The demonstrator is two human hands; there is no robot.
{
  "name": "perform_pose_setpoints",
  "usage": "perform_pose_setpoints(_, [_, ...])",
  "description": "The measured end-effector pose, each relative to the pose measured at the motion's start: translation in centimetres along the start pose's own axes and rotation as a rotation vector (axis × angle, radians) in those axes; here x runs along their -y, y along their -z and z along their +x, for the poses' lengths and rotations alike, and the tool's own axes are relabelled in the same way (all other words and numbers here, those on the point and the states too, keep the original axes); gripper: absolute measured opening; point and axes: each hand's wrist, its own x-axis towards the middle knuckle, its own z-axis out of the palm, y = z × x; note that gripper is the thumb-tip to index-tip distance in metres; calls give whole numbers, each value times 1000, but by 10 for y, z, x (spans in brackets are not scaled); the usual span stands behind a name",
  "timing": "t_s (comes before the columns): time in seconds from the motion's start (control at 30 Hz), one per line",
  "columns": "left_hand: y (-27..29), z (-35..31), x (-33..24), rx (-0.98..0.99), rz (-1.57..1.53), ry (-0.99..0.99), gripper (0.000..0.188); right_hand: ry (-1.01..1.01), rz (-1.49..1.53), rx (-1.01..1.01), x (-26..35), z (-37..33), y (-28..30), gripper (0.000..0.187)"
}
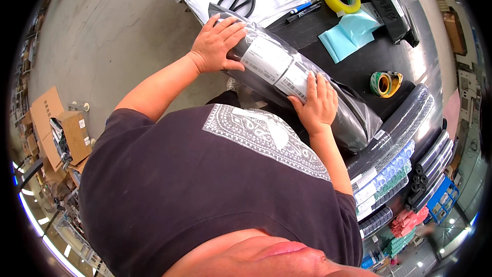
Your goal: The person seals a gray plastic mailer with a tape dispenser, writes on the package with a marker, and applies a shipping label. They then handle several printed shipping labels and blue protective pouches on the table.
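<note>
Upper right of the frame: black table, glossy toward its edge; upper left, grey floor. Upper centre, diagonal along the table edge: dark plastic-wrapped roll with white barcode labels, print too small to read; left hand on its upper end, fingers slightly parted, right hand flat across the lower label, fingers extended, neither closed round it. Top right: black parcel, characters marked along it.
</note>
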Motion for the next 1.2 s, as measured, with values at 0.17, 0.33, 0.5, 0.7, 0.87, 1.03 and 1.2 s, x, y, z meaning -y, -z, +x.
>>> perform_pose_setpoints(0.17, [-13, -11, 0, -141, -19, -20, 78, -3, -83, -57, 5, -10, -12, 79])
perform_pose_setpoints(0.33, [-19, -13, 0, -185, -18, -33, 77, -7, -112, -85, 7, -14, -15, 78])
perform_pose_setpoints(0.5, [-21, -21, -3, -199, -34, -18, 75, -38, 21, -45, 9, -20, -7, 80])
perform_pose_setpoints(0.7, [-16, -35, -7, -131, -8, 4, 75, -196, -9, -21, -14, -43, 21, 106])
perform_pose_setpoints(0.87, [-14, -36, -6, -154, -1, -9, 75, -193, -86, 13, -28, -56, 13, 107])
perform_pose_setpoints(1.03, [-16, -34, -5, -148, -11, -4, 74, -173, -62, 6, -32, -54, 11, 107])
perform_pose_setpoints(1.2, [-21, -35, -6, -163, -11, 1, 75, -175, -73, 14, -32, -53, 11, 106])
